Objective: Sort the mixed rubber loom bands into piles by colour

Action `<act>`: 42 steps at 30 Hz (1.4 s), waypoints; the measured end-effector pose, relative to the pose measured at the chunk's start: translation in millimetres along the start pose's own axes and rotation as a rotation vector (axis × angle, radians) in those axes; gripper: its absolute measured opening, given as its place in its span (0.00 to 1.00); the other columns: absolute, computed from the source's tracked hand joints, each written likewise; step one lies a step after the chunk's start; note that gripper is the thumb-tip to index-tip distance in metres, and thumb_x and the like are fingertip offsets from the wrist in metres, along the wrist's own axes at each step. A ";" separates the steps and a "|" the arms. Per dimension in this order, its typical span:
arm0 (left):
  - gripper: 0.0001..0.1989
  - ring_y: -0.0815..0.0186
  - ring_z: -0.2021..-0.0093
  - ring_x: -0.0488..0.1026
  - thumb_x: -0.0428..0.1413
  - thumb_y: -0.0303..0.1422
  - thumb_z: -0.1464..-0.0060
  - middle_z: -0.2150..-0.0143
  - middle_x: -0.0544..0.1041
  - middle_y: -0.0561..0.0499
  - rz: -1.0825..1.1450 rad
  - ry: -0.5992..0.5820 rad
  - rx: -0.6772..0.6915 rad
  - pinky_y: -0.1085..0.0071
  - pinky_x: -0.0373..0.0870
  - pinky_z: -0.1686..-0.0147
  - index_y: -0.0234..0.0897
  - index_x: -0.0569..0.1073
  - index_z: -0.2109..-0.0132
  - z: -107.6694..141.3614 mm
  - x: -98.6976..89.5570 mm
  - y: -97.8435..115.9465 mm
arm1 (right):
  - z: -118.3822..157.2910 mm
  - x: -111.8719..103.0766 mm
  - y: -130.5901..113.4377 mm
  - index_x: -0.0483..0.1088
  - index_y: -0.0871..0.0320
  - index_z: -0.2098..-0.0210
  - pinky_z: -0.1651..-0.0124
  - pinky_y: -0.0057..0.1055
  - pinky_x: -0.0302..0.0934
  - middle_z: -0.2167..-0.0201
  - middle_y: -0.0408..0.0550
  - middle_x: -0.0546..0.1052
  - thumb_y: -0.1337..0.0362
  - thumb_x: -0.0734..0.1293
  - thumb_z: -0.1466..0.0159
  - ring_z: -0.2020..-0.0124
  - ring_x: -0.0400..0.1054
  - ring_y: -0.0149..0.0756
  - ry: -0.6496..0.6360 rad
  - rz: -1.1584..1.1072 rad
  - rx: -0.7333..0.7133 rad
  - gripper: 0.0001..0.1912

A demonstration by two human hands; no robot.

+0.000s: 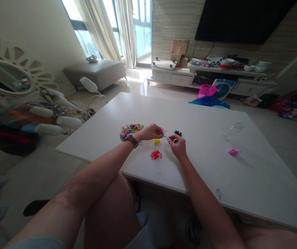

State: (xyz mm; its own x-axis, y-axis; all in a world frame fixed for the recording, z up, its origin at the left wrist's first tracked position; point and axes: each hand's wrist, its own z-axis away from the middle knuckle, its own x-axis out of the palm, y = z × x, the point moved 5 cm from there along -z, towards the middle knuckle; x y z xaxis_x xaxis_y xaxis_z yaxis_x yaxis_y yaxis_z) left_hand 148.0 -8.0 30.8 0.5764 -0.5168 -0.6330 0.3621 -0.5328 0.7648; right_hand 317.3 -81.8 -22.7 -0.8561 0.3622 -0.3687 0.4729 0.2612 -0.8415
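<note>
Between the fingertips of both hands a thin blue rubber band (165, 137) is stretched just above the white table (203, 173). My left hand (151, 131) pinches one end, and a watch is on that wrist. The other end is in the closed fingers of my right hand (178, 145), where a bit more blue shows. Beneath and around the hands lie small sorted heaps: red bands (156, 154), yellow bands (156, 141), black bands (178, 133) and partly hidden pink bands (164, 129). A mixed multicoloured pile (133, 129) sits left, partly behind my left wrist.
On the table's right side are a clear container (236, 128) and a small pink object (233, 152). A small clear piece (218, 193) lies near the front edge. Past the far edge stand a pink basket (207, 91) and a blue item (209, 101).
</note>
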 end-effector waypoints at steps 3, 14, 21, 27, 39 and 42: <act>0.12 0.67 0.70 0.74 0.63 0.31 0.49 0.71 0.81 0.46 -0.019 0.002 0.007 0.73 0.66 0.69 0.28 0.83 0.59 -1.1 1.0 -4.1 | -0.1 -0.1 0.6 0.74 0.56 0.72 0.70 0.32 0.61 0.73 0.46 0.78 0.56 0.68 0.41 0.74 0.67 0.35 -0.002 0.001 0.006 0.10; 0.11 0.68 0.71 0.72 0.62 0.32 0.48 0.71 0.80 0.47 -0.025 -0.015 0.009 0.74 0.64 0.70 0.28 0.83 0.61 -2.1 3.1 -5.4 | -0.3 0.0 0.4 0.74 0.56 0.72 0.70 0.32 0.61 0.74 0.46 0.77 0.57 0.68 0.41 0.74 0.66 0.35 -0.005 0.005 0.007 0.10; 0.09 0.69 0.71 0.72 0.61 0.32 0.48 0.71 0.80 0.47 0.001 -0.029 0.011 0.74 0.65 0.69 0.28 0.82 0.65 -1.0 3.8 -2.0 | -0.1 1.2 2.7 0.74 0.56 0.72 0.70 0.31 0.60 0.74 0.46 0.77 0.56 0.68 0.41 0.74 0.65 0.34 -0.011 0.009 0.019 0.10; 0.09 0.68 0.70 0.73 0.62 0.32 0.48 0.70 0.80 0.47 -0.009 -0.024 0.014 0.74 0.66 0.69 0.29 0.82 0.63 -2.0 4.8 -7.9 | 0.2 0.3 -0.5 0.74 0.56 0.73 0.70 0.31 0.59 0.74 0.46 0.77 0.56 0.68 0.41 0.74 0.65 0.34 -0.015 0.006 0.024 0.10; 0.12 0.70 0.73 0.70 0.63 0.34 0.48 0.72 0.78 0.50 -0.041 -0.030 0.012 0.75 0.62 0.72 0.30 0.82 0.59 -4.4 5.9 -12.1 | 0.9 0.2 -1.7 0.74 0.56 0.73 0.70 0.31 0.59 0.74 0.46 0.77 0.57 0.68 0.41 0.74 0.64 0.34 -0.028 -0.002 0.028 0.10; 0.11 0.69 0.73 0.70 0.62 0.33 0.48 0.73 0.78 0.49 -0.034 -0.040 0.008 0.75 0.62 0.72 0.30 0.82 0.59 -4.6 7.1 -14.2 | 0.5 0.4 -1.9 0.74 0.56 0.73 0.70 0.32 0.60 0.74 0.46 0.77 0.56 0.68 0.41 0.74 0.64 0.34 -0.028 0.000 0.029 0.10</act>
State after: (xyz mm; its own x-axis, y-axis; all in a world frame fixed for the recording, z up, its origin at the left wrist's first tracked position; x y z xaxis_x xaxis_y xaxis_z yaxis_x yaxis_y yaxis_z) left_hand 150.3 -1.1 16.0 0.5344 -0.5244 -0.6629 0.3748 -0.5560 0.7419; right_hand 316.0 -82.5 -21.5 -0.8619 0.3368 -0.3790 0.4668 0.2353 -0.8525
